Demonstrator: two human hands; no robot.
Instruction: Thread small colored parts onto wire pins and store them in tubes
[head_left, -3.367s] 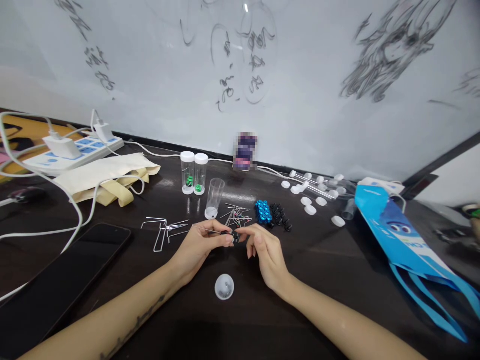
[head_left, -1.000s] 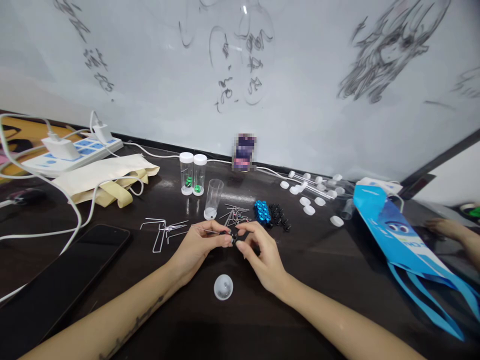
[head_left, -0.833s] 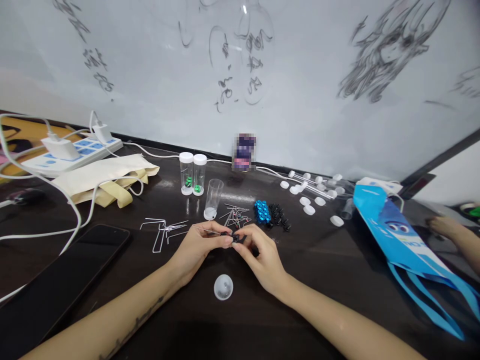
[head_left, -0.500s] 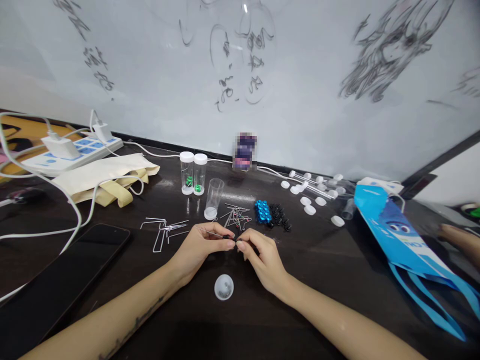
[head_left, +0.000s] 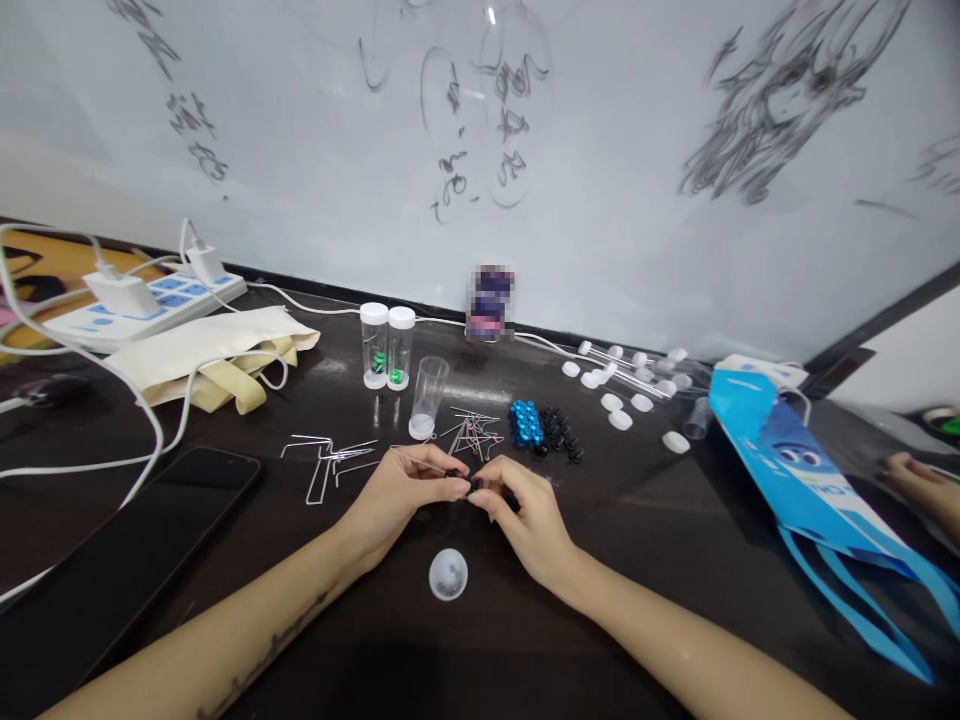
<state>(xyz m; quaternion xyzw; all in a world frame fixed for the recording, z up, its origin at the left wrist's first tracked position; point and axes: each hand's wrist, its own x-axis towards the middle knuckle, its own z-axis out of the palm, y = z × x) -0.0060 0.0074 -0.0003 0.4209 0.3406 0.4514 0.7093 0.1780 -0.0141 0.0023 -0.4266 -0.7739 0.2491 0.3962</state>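
Over the table's middle, my left hand (head_left: 405,498) pinches a thin metal wire (head_left: 414,461) with a small black piece (head_left: 454,474) at its end. The fingertips of my right hand (head_left: 529,508) are closed on another small black part (head_left: 474,484), close against the left fingertips; its exact kind is too small to tell. Just beyond the hands lie thin metal pins (head_left: 472,434), blue metallic pieces (head_left: 527,425) and black pieces (head_left: 561,435) in rows. A small whitish cup (head_left: 448,577) holding tiny bits stands nearer to me.
Behind the hands stand an open clear tube (head_left: 430,395) and two capped tubes (head_left: 387,347) with green pieces. Bent metal wires (head_left: 330,455) and a phone (head_left: 142,560) lie left. White caps (head_left: 616,410) and a blue bag (head_left: 795,460) are right. Another person's hand (head_left: 915,485) shows far right.
My right fingertips have shifted slightly, and more of the black part between the hands shows now. The other person's hand at far right has moved a little.
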